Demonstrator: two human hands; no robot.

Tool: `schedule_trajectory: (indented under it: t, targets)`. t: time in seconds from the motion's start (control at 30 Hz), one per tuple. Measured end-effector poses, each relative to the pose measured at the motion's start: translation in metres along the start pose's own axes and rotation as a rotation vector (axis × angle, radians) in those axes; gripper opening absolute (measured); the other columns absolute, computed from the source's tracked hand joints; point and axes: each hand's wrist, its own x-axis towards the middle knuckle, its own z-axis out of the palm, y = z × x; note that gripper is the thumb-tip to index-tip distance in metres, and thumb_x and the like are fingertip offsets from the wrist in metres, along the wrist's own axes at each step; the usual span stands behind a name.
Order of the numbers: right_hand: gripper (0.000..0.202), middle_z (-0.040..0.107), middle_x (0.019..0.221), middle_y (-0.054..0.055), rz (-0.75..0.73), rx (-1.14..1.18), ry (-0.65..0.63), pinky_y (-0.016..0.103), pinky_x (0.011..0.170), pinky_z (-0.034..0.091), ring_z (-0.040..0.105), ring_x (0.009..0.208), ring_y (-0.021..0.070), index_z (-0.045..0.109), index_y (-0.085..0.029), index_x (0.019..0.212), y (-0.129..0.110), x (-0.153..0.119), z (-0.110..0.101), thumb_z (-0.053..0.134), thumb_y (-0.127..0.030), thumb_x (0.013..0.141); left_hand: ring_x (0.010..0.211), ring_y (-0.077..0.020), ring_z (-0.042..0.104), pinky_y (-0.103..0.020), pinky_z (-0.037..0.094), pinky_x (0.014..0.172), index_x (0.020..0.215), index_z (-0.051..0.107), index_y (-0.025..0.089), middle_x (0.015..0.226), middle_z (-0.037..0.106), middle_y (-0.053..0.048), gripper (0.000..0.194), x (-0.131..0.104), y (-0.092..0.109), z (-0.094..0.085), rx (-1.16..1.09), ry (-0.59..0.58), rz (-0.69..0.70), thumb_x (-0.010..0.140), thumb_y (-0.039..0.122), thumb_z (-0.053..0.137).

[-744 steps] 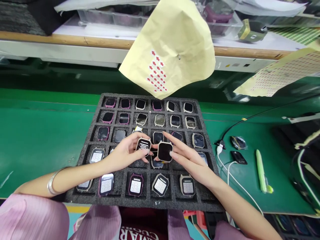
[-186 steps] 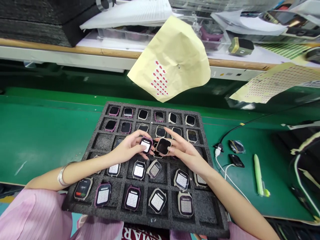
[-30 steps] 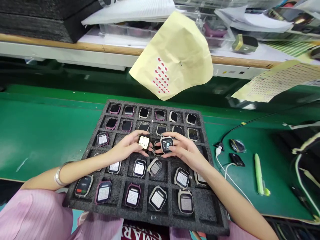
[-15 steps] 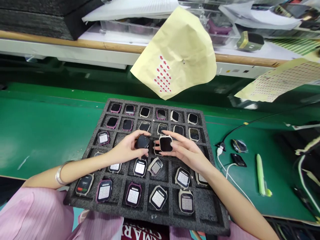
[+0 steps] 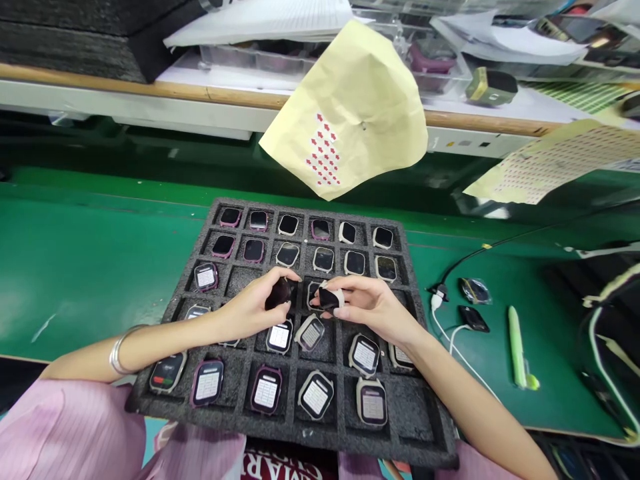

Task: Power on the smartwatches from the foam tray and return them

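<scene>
A black foam tray (image 5: pixel 425 427) with a grid of pockets lies before me on the green bench, holding several smartwatch bodies, some lit, some dark. My left hand (image 5: pixel 253 308) grips a dark watch body (image 5: pixel 279 292) over the tray's middle. Beside it my right hand (image 5: pixel 373 305) holds a beige watch body (image 5: pixel 331 297), tilted on edge, its screen dark. The two watches sit close together, just above the third row of pockets.
A yellow paper sheet (image 5: pixel 350 107) with red arrow stickers hangs above the tray's far edge. To the right lie a white cable (image 5: pixel 453 340), a small black device (image 5: pixel 473 319) and a green pen (image 5: pixel 517 345). A shelf (image 5: pixel 150 80) runs behind.
Both watch screens were lit a second ago and are dark now. Both hands have lowered slightly and turned the watches edge-on.
</scene>
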Motion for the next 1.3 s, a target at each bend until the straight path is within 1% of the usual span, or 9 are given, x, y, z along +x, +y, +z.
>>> schedule_trajectory:
  t: [0.17,0.3,0.43,0.6,0.7,0.83,1.0,1.1,1.3]
  targets:
    - [0.030,0.071,0.102,0.007,0.008,0.011,0.044,0.038,0.082,0.058,0.067,0.101,0.0237,0.069,-0.022,0.110,-0.002,0.000,0.003,0.074,-0.015,0.081,0.100,-0.0178,0.055,-0.030,0.043,0.090,0.120,0.043,0.021,0.111,0.054,-0.005,0.036,0.001,-0.006,0.003,-0.082,0.023,0.037,0.085,0.016,0.053]
    - [0.030,0.070,0.102,0.008,0.007,0.006,0.058,0.039,0.083,0.058,0.066,0.101,0.0235,0.069,-0.021,0.110,-0.001,0.000,0.004,0.074,-0.017,0.081,0.103,-0.0182,0.054,-0.030,0.043,0.091,0.120,0.043,0.021,0.113,0.055,-0.005,0.035,0.002,-0.005,0.003,-0.091,0.027,0.025,0.086,0.020,0.054]
    - [0.029,0.069,0.100,0.007,0.008,-0.002,0.066,0.038,0.080,0.059,0.066,0.098,0.0231,0.070,-0.020,0.107,0.000,-0.001,0.002,0.076,-0.015,0.078,0.094,-0.0163,0.055,-0.029,0.043,0.086,0.113,0.047,0.020,0.104,0.058,-0.003,0.029,0.002,-0.001,0.000,-0.011,0.016,-0.001,0.085,0.015,0.051]
    - [0.029,0.068,0.101,0.007,0.015,-0.010,0.059,0.038,0.079,0.060,0.064,0.101,0.0236,0.069,-0.020,0.108,0.000,-0.001,0.002,0.074,-0.014,0.079,0.092,-0.0168,0.056,-0.028,0.046,0.082,0.118,0.046,0.021,0.108,0.057,-0.005,0.032,0.002,-0.003,0.000,-0.060,0.051,0.029,0.087,0.021,0.053]
    - [0.029,0.068,0.100,0.007,0.009,-0.021,0.068,0.038,0.080,0.059,0.065,0.101,0.0235,0.069,-0.020,0.108,-0.001,-0.002,0.002,0.074,-0.013,0.080,0.095,-0.0176,0.056,-0.029,0.044,0.084,0.112,0.049,0.020,0.107,0.058,-0.005,0.028,0.002,-0.004,0.000,-0.045,0.051,0.054,0.085,0.016,0.053]
    - [0.030,0.067,0.101,0.007,0.000,-0.028,0.075,0.038,0.079,0.059,0.064,0.103,0.0240,0.068,-0.021,0.110,-0.001,-0.003,0.002,0.072,-0.013,0.081,0.092,-0.0167,0.056,-0.029,0.044,0.084,0.109,0.050,0.020,0.104,0.058,-0.003,0.028,0.002,-0.002,-0.001,-0.021,0.079,0.067,0.082,0.012,0.053]
    - [0.028,0.066,0.099,0.007,0.009,-0.023,0.077,0.037,0.078,0.059,0.064,0.102,0.0239,0.068,-0.021,0.107,-0.002,-0.003,0.002,0.074,-0.015,0.080,0.099,-0.0188,0.056,-0.031,0.043,0.091,0.109,0.051,0.019,0.106,0.059,-0.004,0.028,0.001,0.001,-0.002,-0.007,0.081,0.080,0.082,0.012,0.054]
    - [0.028,0.066,0.101,0.007,0.009,-0.019,0.074,0.038,0.078,0.058,0.063,0.103,0.0247,0.067,-0.020,0.107,-0.003,-0.003,0.003,0.074,-0.016,0.081,0.099,-0.0189,0.056,-0.032,0.043,0.092,0.112,0.050,0.019,0.108,0.058,-0.005,0.029,0.001,0.001,-0.001,-0.021,0.082,0.087,0.084,0.013,0.054]
    - [0.027,0.066,0.101,0.007,-0.017,-0.024,0.041,0.035,0.076,0.059,0.064,0.100,0.0230,0.067,-0.021,0.107,-0.005,-0.005,0.003,0.074,-0.016,0.080,0.104,-0.0197,0.055,-0.031,0.043,0.093,0.111,0.052,0.020,0.109,0.059,-0.005,0.028,-0.003,0.005,-0.001,0.007,0.069,0.133,0.084,0.014,0.055]
